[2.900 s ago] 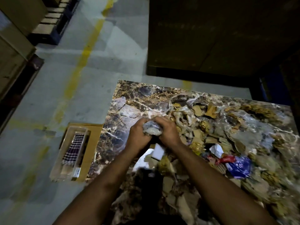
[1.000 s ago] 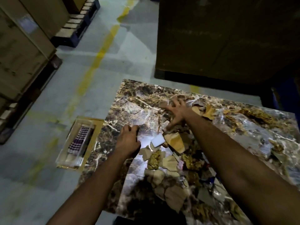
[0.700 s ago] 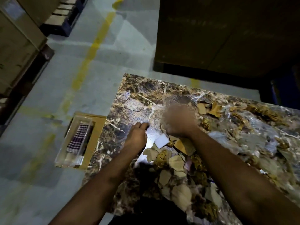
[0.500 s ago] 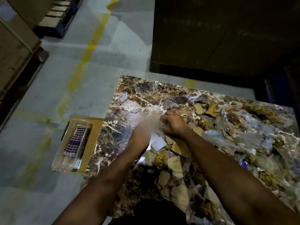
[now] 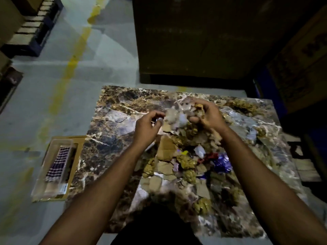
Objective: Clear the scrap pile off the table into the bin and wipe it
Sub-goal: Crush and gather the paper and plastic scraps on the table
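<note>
A scrap pile (image 5: 187, 161) of torn cardboard, crumpled gold paper, clear plastic and a blue wrapper covers the middle and right of the brown marble table (image 5: 113, 131). My right hand (image 5: 207, 115) is raised above the pile, gripping a bunch of clear plastic scrap (image 5: 178, 115) and brown bits. My left hand (image 5: 147, 128) hovers just left of that bunch with curled fingers, pinching a small pale piece at its fingertips. Motion blur hides the exact contact.
On the floor left of the table lies a clear plastic box (image 5: 53, 167) with a checked cloth (image 5: 57, 162) inside, on a cardboard sheet. A big dark carton (image 5: 194, 38) stands behind the table. Pallets (image 5: 33, 29) sit far left. A yellow floor line (image 5: 70, 68) runs past.
My right hand has gathered plastic and scraps and lifted them off the table. My left hand rose from the surface toward the bunch. The view shifted slightly.
</note>
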The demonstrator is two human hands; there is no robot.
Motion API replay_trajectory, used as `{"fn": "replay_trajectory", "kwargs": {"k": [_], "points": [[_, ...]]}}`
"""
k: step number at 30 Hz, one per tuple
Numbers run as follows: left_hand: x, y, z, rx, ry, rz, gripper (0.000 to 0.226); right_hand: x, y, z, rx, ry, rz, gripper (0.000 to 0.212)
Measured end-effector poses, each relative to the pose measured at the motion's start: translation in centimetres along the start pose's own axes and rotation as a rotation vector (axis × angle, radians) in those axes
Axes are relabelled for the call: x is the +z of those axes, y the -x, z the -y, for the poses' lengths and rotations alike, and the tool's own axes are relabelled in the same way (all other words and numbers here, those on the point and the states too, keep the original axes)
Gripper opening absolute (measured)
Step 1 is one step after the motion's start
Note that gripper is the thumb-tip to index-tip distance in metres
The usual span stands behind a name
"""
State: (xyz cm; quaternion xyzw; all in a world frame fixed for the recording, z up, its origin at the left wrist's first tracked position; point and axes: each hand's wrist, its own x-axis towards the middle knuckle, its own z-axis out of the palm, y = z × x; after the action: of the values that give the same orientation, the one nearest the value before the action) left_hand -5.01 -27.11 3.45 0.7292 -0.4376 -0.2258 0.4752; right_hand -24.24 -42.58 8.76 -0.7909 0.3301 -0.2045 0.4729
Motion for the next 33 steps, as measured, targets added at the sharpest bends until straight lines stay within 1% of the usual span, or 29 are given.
{"fn": "replay_trajectory", "kwargs": {"k": [2,4,6,8,9,10,13,15,18,20,23,27,29,33], "points": [[2.2,0.1,0.0,0.0,-0.024,0.055,0.016,-2.7,3.3,-0.9,-0.034,0.055,-0.07,0.058],[4.2,0.0,-0.1,-0.026,-0.05,0.103,0.017,-4.3,6.1,-3.1,-0.052,0.215,-0.095,0.064],[5.9,0.0,-0.2,-0.051,-0.073,0.137,0.019,-5.0,7.7,-6.4,-0.023,0.414,-0.038,0.062],[7.1,0.0,-0.3,-0.057,-0.103,0.184,0.023,-4.3,8.4,-8.4,0.147,0.58,0.049,0.048],[7.9,0.3,-0.6,-0.048,-0.121,0.227,0.026,-3.9,8.9,-8.9,0.219,0.625,0.084,0.045],[8.6,0.7,-0.9,-0.034,-0.147,0.277,0.029,-3.1,9.1,-9.3,0.257,0.651,0.113,0.047],[10.9,2.7,-1.7,-0.009,-0.231,0.42,0.036,-1.3,9.8,-9.5,0.248,0.806,0.18,0.054],[11.6,3.7,-1.9,0.01,-0.23,0.424,0.038,-0.8,10.1,-9.4,0.247,0.801,0.206,0.062],[11.5,4.5,-3.4,0.004,-0.126,0.341,0.038,-2.1,10.5,-8.6,0.192,0.718,0.242,0.08],[11.3,4.6,-4.6,0.014,-0.065,0.298,0.039,-3.7,10.6,-7.9,0.148,0.64,0.26,0.087],[11.3,4.4,-5.9,0.061,-0.051,0.284,0.046,-5.9,11.2,-7.2,0.087,0.528,0.268,0.094],[11.9,3.5,-6.0,0.056,-0.135,0.304,0.048,-8.3,11.7,-7.5,0.063,0.337,0.176,0.076],[12.1,2.8,-6.1,0.055,-0.156,0.287,0.048,-9.9,11.6,-8.0,0.077,0.279,0.118,0.072],[11.8,0.0,-6.3,0.017,-0.17,0.236,0.045,-13.8,10.1,-10.3,0.094,0.289,-0.012,0.062]]}}
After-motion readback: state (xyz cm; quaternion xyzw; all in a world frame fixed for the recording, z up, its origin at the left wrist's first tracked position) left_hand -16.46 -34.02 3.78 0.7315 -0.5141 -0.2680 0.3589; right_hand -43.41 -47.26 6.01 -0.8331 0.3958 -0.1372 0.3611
